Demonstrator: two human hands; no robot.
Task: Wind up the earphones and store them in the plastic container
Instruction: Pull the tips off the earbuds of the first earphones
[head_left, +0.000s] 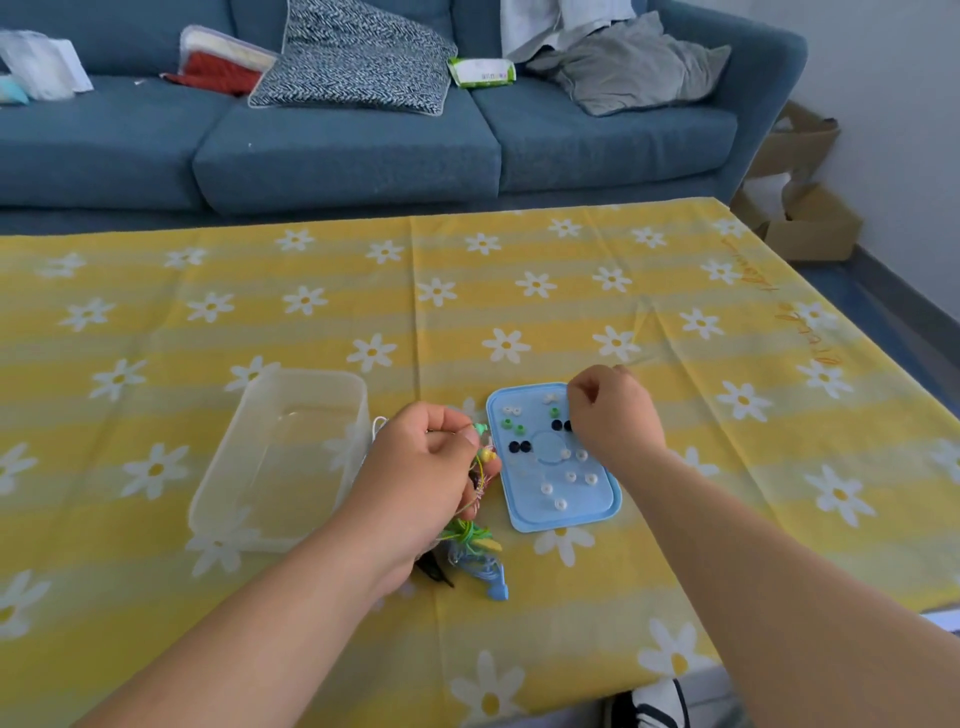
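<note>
A clear plastic container (280, 457) stands open and empty on the yellow daisy tablecloth, left of centre. Its blue lid (597, 512) lies upside down to the right, with several small ear tips in white, green and black scattered on it. My left hand (415, 467) is closed around a bundle of earphones (470, 540) with green, yellow, blue and black cords that hang down to the cloth between container and lid. My right hand (613, 410) hovers over the lid's far right corner with fingers curled in a pinch; what it holds, if anything, is hidden.
The table (467, 291) carries the yellow cloth, and its right edge drops off near cardboard boxes (800, 208). A blue sofa (363, 130) with cushions and clutter stands behind the table. A shoe (649, 704) shows below the near edge.
</note>
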